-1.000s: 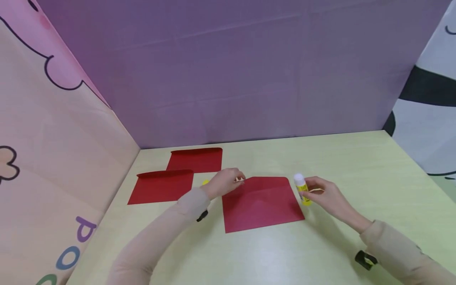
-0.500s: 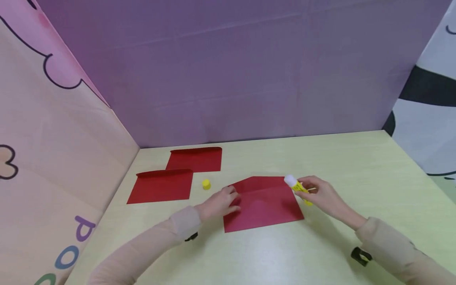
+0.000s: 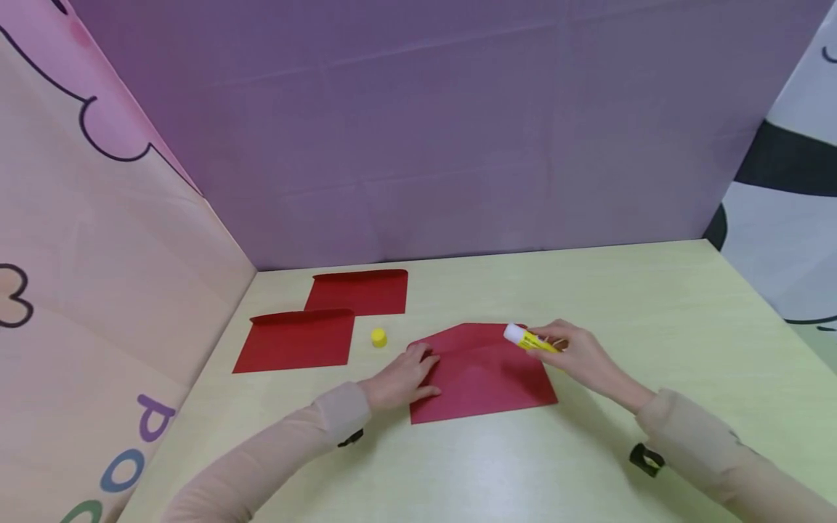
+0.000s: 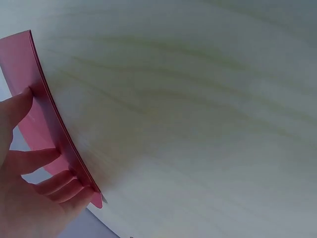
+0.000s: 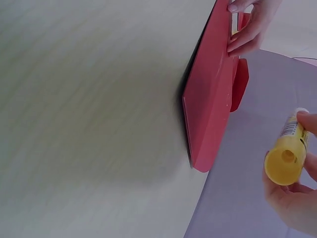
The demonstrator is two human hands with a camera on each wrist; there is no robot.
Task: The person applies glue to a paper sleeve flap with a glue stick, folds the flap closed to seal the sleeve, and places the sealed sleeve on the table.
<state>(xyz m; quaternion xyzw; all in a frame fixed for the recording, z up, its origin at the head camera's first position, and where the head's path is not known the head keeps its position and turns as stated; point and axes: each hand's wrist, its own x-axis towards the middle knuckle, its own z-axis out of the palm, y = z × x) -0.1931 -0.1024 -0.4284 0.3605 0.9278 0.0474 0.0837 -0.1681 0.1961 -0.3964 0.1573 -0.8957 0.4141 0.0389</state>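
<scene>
A red envelope [image 3: 487, 381] lies on the table with its flap [image 3: 477, 336] opened out toward the back. My left hand [image 3: 400, 379] rests on its left side, fingers spread and fairly straight; the left wrist view shows the fingertips [image 4: 52, 154] pressing along that edge. Between thumb and fingers my right hand [image 3: 582, 356] pinches an uncapped yellow glue stick [image 3: 539, 342]. Its white end points left over the flap's right part. In the right wrist view the yellow base of the glue stick [image 5: 286, 166] faces the camera.
A small yellow cap [image 3: 378, 338] stands left of the envelope. Two more red envelopes, a near one [image 3: 297, 341] and a far one [image 3: 360, 293], lie at the back left. A purple partition [image 3: 405, 145] rises behind the table, with a printed panel [image 3: 118, 290] at left.
My left hand has come down from the flap's left corner onto the envelope's left side, uncovering the yellow cap. The glue stick has tipped from near upright and moved left over the flap.
</scene>
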